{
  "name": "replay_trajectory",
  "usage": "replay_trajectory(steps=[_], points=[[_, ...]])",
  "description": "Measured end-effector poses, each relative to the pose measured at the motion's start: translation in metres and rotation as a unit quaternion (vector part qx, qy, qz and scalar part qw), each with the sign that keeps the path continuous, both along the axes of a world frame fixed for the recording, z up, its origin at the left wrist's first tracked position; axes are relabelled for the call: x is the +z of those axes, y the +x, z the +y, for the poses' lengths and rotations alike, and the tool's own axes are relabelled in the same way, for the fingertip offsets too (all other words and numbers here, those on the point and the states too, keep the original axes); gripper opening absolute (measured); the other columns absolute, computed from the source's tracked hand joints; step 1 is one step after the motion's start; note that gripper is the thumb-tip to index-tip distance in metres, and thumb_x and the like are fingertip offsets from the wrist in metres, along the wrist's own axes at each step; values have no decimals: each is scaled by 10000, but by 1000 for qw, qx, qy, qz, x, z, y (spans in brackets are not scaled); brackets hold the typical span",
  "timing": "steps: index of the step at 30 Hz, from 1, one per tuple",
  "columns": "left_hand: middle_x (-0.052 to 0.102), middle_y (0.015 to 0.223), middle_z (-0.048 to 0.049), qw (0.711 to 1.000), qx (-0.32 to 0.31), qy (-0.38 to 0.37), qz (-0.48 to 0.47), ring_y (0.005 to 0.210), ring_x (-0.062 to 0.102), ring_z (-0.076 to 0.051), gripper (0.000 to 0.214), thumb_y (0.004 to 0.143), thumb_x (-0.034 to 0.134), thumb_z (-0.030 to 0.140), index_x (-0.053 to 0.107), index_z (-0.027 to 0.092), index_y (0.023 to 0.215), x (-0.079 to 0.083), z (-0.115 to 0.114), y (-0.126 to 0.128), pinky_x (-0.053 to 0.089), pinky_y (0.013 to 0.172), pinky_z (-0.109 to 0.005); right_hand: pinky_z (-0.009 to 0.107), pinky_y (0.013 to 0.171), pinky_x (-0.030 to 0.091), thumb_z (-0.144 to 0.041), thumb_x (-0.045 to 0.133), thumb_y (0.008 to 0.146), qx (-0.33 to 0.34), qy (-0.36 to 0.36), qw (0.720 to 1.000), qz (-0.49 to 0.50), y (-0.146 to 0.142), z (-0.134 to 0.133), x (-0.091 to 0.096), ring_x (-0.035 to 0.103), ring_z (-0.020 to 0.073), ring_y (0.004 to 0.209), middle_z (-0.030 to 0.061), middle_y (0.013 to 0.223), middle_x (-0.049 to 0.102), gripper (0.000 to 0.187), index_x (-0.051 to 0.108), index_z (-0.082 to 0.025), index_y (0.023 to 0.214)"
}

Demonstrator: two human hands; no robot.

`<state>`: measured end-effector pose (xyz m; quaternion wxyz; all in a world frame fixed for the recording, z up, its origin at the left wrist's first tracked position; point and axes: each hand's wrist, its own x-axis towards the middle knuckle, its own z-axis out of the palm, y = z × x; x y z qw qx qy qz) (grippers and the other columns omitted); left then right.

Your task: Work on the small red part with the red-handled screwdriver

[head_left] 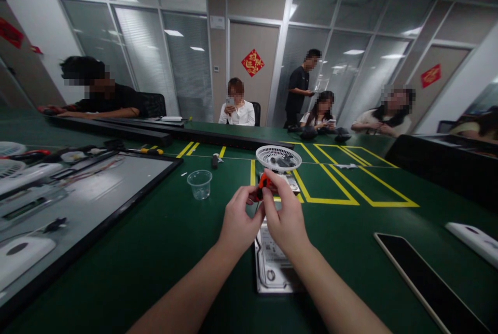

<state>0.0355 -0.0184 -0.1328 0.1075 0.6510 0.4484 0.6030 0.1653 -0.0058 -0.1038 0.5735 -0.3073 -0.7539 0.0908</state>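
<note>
In the middle of the view, my left hand (241, 217) and my right hand (286, 214) meet with fingertips pinched on a small red-and-black object (265, 182). Fingers cover much of it, so its kind is not plain. Below my hands a silver hard drive (268, 266) lies on the green table, partly hidden by my right forearm. Another metal drive (291, 182) sits just beyond my right fingers. Behind it is a round white basket (278, 167) with dark small parts inside. Left of my hands stands a clear plastic cup (199, 185).
A large flat panel (128, 183) bearing white devices and cables fills the left. A yellow-handled screwdriver (151, 151) lies at its far edge. On the right are a phone (424, 277) and a white device (474, 240). Several people sit or stand across the table (187, 272).
</note>
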Motion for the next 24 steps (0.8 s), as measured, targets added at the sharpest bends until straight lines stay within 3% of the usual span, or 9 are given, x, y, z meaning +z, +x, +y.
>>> replay_trajectory(steps=[3, 8, 11, 14, 17, 21, 24], points=[[695, 941, -26, 1000, 5, -8, -6, 852, 650, -182, 186, 874, 658, 90, 644, 206, 1019, 0, 0, 0, 522, 778, -296, 438, 992, 598, -210, 550, 1047, -6, 9, 1000, -2, -1, -1, 1, 684, 244, 1147, 106, 1285, 685, 400, 579, -278, 1440], [694, 973, -45, 1000, -27, -12, 6, 887, 658, -189, 111, 981, 573, 162, 659, 205, 1036, 2, -1, 2, 518, 797, -305, 434, 1051, 573, -189, 488, 1071, 13, -7, 1000, 4, -1, -1, 1, 675, 234, 1214, 103, 1367, 676, 415, 555, -277, 1471], [694, 1005, -50, 1000, -5, -4, -9, 892, 656, -188, 147, 942, 623, 152, 653, 202, 1078, 3, -1, 2, 521, 801, -303, 430, 1039, 576, -181, 483, 1070, 8, -2, 1000, 2, 0, 0, 1, 672, 232, 1206, 105, 1342, 675, 406, 569, -279, 1454], [679, 936, -31, 1000, 11, 3, -8, 850, 641, -180, 126, 898, 660, 125, 649, 201, 999, 2, 0, 1, 509, 775, -291, 423, 1001, 589, -197, 545, 1049, -5, 8, 1000, -2, 0, 0, 1, 673, 236, 1164, 104, 1272, 675, 394, 584, -274, 1433], [675, 915, -30, 1000, -7, -6, 3, 845, 640, -178, 71, 949, 612, 141, 649, 200, 962, 2, 0, 1, 505, 773, -293, 427, 1014, 582, -205, 546, 1053, -2, -2, 1000, 1, 0, 0, 0, 679, 233, 1166, 105, 1315, 677, 417, 553, -270, 1464], [687, 1024, -52, 1000, -9, -7, -10, 905, 655, -185, 165, 953, 616, 150, 651, 196, 1107, 0, 1, 1, 524, 806, -307, 434, 1028, 575, -180, 500, 1065, 7, -4, 1000, 6, 0, 1, -1, 680, 231, 1190, 109, 1357, 676, 413, 545, -261, 1467], [676, 989, -38, 1000, 13, 2, -14, 877, 640, -180, 212, 886, 673, 109, 643, 194, 1078, -1, 0, 1, 518, 786, -299, 427, 983, 592, -183, 546, 1044, -5, 9, 1000, 1, 1, 0, 0, 682, 234, 1143, 105, 1276, 684, 401, 571, -264, 1436]])
